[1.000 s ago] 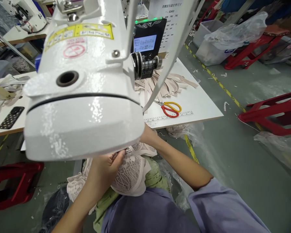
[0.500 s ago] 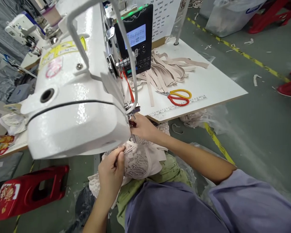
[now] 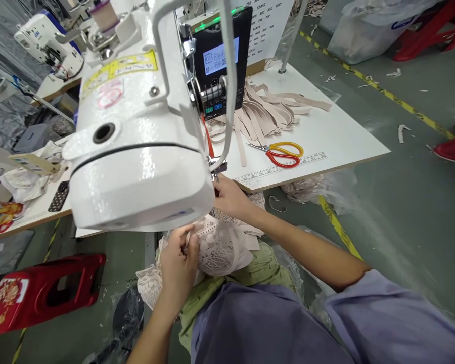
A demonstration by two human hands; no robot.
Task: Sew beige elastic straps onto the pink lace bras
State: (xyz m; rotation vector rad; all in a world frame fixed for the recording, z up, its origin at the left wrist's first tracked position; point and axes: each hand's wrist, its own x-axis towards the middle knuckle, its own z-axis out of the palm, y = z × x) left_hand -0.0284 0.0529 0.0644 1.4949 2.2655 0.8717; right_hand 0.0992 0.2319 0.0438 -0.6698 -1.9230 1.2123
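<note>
The lace bra (image 3: pixel 218 250) lies below the front of my sewing machine (image 3: pixel 144 187), bunched above some green cloth (image 3: pixel 269 265). Taking twelve as straight away from me, its length runs roughly from eight to two, and its wide patterned cup sits at about three o'clock from the fingertips of my left hand (image 3: pixel 178 263). That hand is the nearer one: thumb and forefinger are pinched together on the edge of the lace, just beside the dotted trim. My right hand (image 3: pixel 233 199) is at about one o'clock from the cup, over its far side, with the tips tucked in by the machine's head (I can't tell from here whether they are together or apart, or what they touch). So the trimmed edge lies between my two hands.

Beyond, on the white table (image 3: pixel 349 139), the scissors (image 3: pixel 284 153) are at two o'clock from my right hand, just above a printed ruler (image 3: pixel 280 170). A heap of beige strips (image 3: pixel 265 116) lies at one o'clock, near the lit control panel (image 3: pixel 223 76).
</note>
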